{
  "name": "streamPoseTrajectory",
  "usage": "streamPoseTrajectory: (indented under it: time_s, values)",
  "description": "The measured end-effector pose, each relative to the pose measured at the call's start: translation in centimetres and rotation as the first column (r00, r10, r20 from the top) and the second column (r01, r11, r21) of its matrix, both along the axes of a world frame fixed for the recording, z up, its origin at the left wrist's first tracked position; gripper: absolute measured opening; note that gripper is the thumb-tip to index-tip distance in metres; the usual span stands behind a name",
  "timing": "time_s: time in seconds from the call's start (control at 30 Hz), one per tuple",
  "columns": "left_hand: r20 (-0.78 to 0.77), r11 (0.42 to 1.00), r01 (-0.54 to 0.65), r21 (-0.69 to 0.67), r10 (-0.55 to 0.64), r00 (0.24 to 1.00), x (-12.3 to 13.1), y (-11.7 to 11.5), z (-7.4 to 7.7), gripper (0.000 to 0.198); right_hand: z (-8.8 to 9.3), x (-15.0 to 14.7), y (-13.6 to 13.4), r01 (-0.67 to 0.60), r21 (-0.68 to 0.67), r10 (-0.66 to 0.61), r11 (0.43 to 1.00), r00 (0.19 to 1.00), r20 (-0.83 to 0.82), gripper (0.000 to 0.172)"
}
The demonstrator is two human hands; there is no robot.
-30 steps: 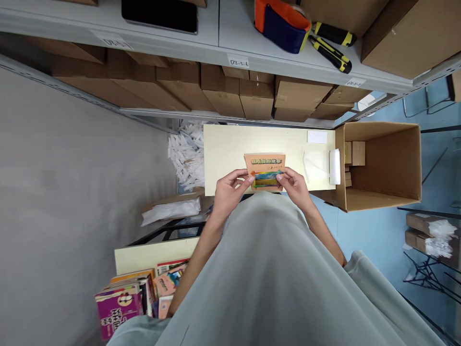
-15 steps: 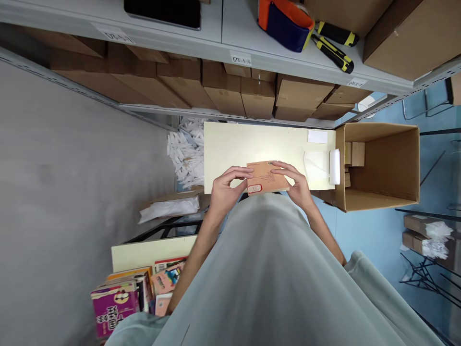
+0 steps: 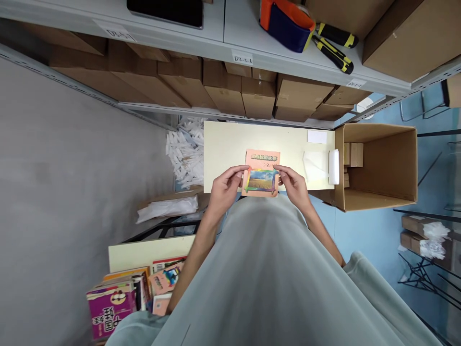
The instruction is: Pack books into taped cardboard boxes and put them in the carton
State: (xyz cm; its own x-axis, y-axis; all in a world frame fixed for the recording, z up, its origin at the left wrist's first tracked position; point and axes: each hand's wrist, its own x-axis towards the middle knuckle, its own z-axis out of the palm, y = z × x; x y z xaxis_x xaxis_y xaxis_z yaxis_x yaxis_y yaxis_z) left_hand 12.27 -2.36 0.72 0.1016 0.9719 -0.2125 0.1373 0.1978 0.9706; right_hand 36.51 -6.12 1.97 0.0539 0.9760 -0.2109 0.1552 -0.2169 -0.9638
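A small pink book (image 3: 262, 180) with a framed landscape picture on its cover is held between both hands, over the near edge of the cream table (image 3: 230, 144). My left hand (image 3: 225, 186) pinches its left edge with thumb and fingers. On the opposite edge, my right hand (image 3: 293, 185) grips it the same way. The title side faces up toward me. To the right on the table are a white roll (image 3: 334, 166) with a thin sheet beside it and a white paper slip (image 3: 317, 136).
An open cardboard box (image 3: 382, 204) stands at the table's right end, with small boxes inside. Shredded white paper (image 3: 185, 154) lies left. Stacked books (image 3: 111, 307) sit lower left. Above is a grey shelf (image 3: 216, 41) with cartons, a phone (image 3: 165, 12) and cutter knives (image 3: 333, 53).
The book has been turned over: its plainer side with a red-framed stamp faced up before, and now the picture cover does. Both hands have shifted their grip to its side edges.
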Motion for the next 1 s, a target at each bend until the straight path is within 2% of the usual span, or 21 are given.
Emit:
streamPoseTrajectory:
  time_s: [0.1,0.2,0.37,0.5,0.6,0.73,0.83,0.93,1.0]
  values:
    - [0.062,1.000,0.007,-0.023,-0.005,0.998,-0.2,0.3,0.3,0.046,0.5,-0.2,0.2,-0.035,-0.015,0.035,0.999,0.999,-0.033,0.047]
    - [0.077,0.995,-0.005,-0.095,0.013,0.997,-0.3,0.7,0.6,0.041,1.2,-0.5,0.6,-0.067,-0.104,0.062,0.992,0.997,-0.050,0.050]
    - [0.082,0.987,-0.019,-0.159,0.032,0.996,-0.7,1.2,1.3,0.043,1.6,-1.3,1.4,-0.082,-0.220,0.066,0.972,0.995,-0.078,0.065]
    - [0.096,0.991,-0.039,-0.126,0.052,0.994,-1.2,1.4,0.9,0.055,1.2,-2.0,1.6,-0.044,-0.197,0.033,0.979,0.998,-0.061,0.069]
    - [0.092,0.990,-0.055,-0.128,0.067,0.993,-1.9,1.5,-0.1,0.059,-0.2,-2.4,1.6,-0.026,-0.202,0.014,0.979,0.998,-0.060,0.071]
    - [0.005,0.980,0.088,-0.177,-0.089,0.996,-3.5,1.6,-3.0,0.047,-3.9,-3.3,2.3,-0.067,-0.213,0.053,0.975,0.996,-0.071,0.050]
    - [0.000,0.961,0.168,-0.219,-0.172,0.985,-4.8,1.9,-6.7,0.052,-7.8,-5.0,3.4,-0.063,-0.285,0.040,0.957,0.996,-0.086,0.064]
    - [-0.003,0.952,0.077,-0.297,-0.081,0.997,-6.2,2.8,-11.3,0.064,-12.0,-7.5,4.7,-0.003,-0.423,-0.043,0.906,0.994,-0.099,0.083]
    - [-0.078,0.908,-0.033,-0.417,0.001,0.997,-7.2,3.8,-14.2,0.066,-14.7,-9.5,5.8,0.023,-0.512,-0.076,0.859,0.994,-0.083,0.074]
